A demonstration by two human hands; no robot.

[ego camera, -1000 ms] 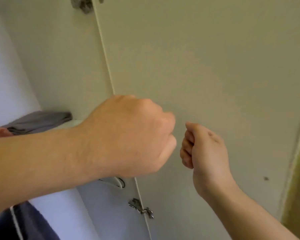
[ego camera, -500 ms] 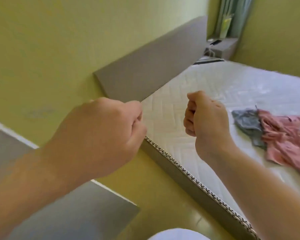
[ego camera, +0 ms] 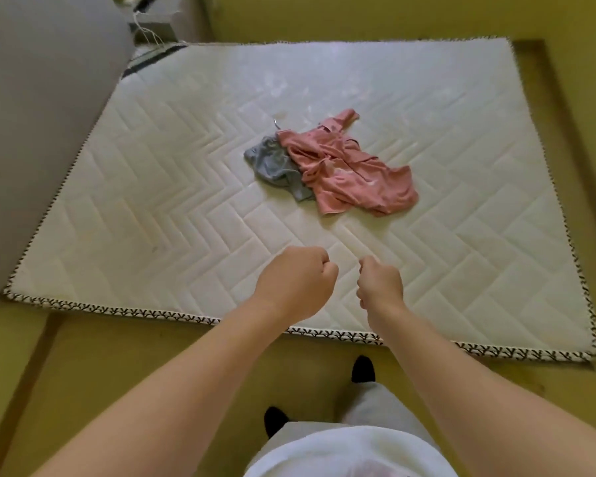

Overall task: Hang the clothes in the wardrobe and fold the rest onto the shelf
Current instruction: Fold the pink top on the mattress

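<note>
At the near edge of the bare quilted mattress (ego camera: 152, 208) the person stands with both arms held out over it. The left hand (ego camera: 295, 282) and the right hand (ego camera: 381, 285) are each curled into a fist, close together but not touching, and holding nothing. The clothes to be dealt with lie well ahead of the fists, about the middle of the mattress. There is a crumpled pink garment (ego camera: 351, 170) and a smaller grey garment (ego camera: 272, 163) that touches its left side and seems partly tucked under it. A thin metal hook (ego camera: 276, 122) pokes out just beyond the grey piece, near the pink one's collar end. It looks like part of a hanger, but cloth hides most of it, so I cannot say whether it is threaded through the pink garment. The step in hand seems to be fetching the next piece. To do it well I would lean in, open the fingers and take one garment alone rather than scoop both, since they overlap and the grey could drag along. If the pink one is for hanging, grasping it near the collar by the hook should let it fall straight. Such soft fabric will likely sag and twist if pinched at a hem. The grey, being small, looks the likelier one to fold, and the flat mattress would serve for that.
</note>
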